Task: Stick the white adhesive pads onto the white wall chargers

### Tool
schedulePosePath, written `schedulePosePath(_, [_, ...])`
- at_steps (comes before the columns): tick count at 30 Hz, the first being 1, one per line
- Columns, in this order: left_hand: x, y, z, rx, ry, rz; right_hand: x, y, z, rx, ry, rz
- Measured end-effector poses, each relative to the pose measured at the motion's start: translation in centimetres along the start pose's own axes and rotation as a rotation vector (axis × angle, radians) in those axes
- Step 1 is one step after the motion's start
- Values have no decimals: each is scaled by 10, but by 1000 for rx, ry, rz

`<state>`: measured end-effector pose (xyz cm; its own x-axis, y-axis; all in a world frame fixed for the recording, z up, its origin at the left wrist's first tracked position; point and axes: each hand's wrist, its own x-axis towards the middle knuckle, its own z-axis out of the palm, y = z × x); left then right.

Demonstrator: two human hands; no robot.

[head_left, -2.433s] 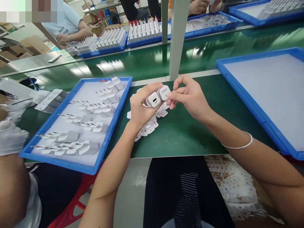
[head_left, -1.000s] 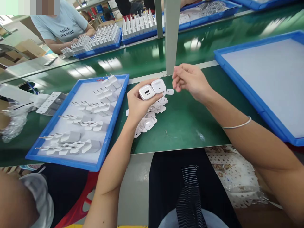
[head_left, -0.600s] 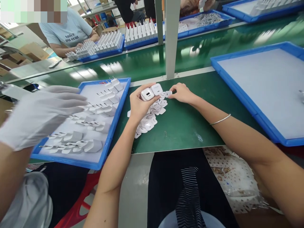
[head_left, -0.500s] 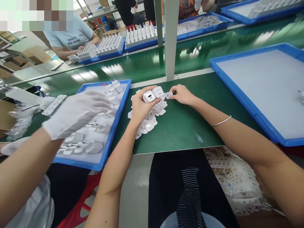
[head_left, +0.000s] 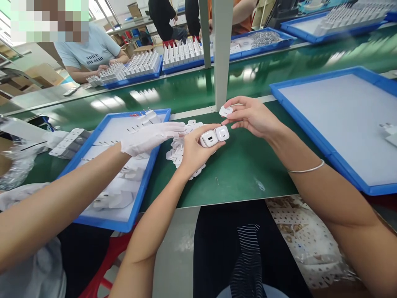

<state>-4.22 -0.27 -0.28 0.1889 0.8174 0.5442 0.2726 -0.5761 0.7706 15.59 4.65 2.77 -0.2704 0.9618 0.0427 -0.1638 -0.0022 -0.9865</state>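
Note:
My left hand (head_left: 196,151) is closed around two white plug chargers side by side. Their ends face me: the left charger (head_left: 209,139) shows a dark port and a slot, the right charger (head_left: 222,133) one small slot. Just above and to the right, my right hand (head_left: 252,116) pinches a small flat white cover plate (head_left: 226,111), apart from the chargers. Behind and left of my left hand, a loose pile of white cover plates (head_left: 176,155) lies on the green bench, partly hidden by my hand.
A co-worker's white-gloved hand (head_left: 149,138) reaches from the left towards the pile, over a blue-rimmed tray (head_left: 132,221) of white chargers. Another blue tray (head_left: 313,138) at right holds a white plug piece (head_left: 390,133). A white post (head_left: 221,62) rises behind my hands.
My left hand has moved right and slightly down with the chargers. My right hand has lifted its cover plate and turned it. The gloved hand has moved right, from the tray to the pile.

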Motion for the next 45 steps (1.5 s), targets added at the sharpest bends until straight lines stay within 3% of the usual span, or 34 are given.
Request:
schedulePosePath(5, [-3, 1, -3, 112, 89, 51, -10, -12, 6, -55, 50, -150])
schedulePosePath(11, [-4, -3, -6, 203, 174, 62, -30, -16, 29, -106, -180, -140])
schedulePosePath(19, [-5, -2, -5, 260, 227, 119, -38, 9, 58, 13, -74, -208])
schedulePosePath(29, [-5, 0, -2, 232, 247, 104, -38, 15, 61, 126, -41, -146])
schedulePosePath(45, [-6, -1, -3, 324, 240, 140, -39, 17, 61, 43, -49, -188])
